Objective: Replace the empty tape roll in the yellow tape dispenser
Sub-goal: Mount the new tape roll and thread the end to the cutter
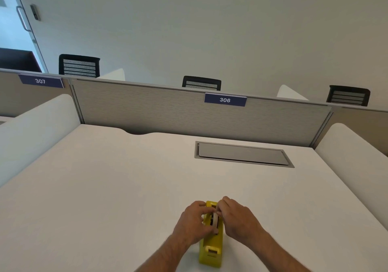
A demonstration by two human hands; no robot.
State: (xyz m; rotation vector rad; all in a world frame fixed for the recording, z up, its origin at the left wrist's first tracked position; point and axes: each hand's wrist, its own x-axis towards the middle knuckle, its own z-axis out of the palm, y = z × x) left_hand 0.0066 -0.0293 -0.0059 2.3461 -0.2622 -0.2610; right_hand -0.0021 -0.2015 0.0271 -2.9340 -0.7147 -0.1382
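The yellow tape dispenser [211, 248] stands on the white desk [117, 187] near its front edge, lengthwise away from me. A pale tape roll [215, 221] sits upright in the dispenser's middle slot, mostly hidden by fingers. My left hand [194, 221] grips the dispenser's left side, fingers curled onto the roll. My right hand [235, 215] is on the right side, its fingertips pinching the top of the roll. I cannot tell whether the roll is full or empty.
A grey cable hatch [243, 154] is set into the desk at the back right. A grey partition [168, 108] labelled 306 closes the back, white side dividers [35, 131] flank the desk. Black chairs [79, 65] stand beyond the partition.
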